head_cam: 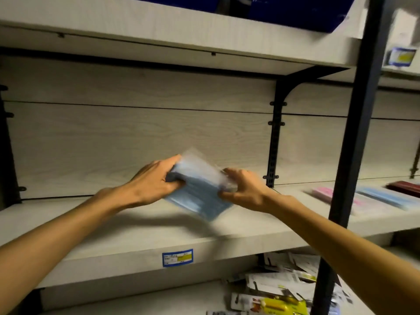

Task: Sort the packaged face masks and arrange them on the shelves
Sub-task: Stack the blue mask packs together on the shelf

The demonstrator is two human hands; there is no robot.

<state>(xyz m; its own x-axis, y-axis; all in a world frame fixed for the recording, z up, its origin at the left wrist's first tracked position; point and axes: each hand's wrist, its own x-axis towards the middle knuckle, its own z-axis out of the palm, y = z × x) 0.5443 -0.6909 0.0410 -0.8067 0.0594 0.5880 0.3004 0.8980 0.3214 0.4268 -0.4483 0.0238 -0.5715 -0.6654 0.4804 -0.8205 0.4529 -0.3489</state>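
A clear plastic pack of blue face masks (200, 189) is held tilted just above the middle shelf (141, 226), blurred by motion. My left hand (154, 178) grips its left end, fingers curled round the edge. My right hand (241, 187) grips its right end. Further right on the same shelf lie a pink mask pack (325, 194), a light blue mask pack (384, 197) and a dark red pack (406, 186).
A black upright post (350, 155) stands in front of the shelf at the right. The shelf above (181, 35) carries dark blue boxes. Several loose packaged items (279, 289) lie heaped on the lower shelf. A blue price label (177, 258) sits on the shelf edge.
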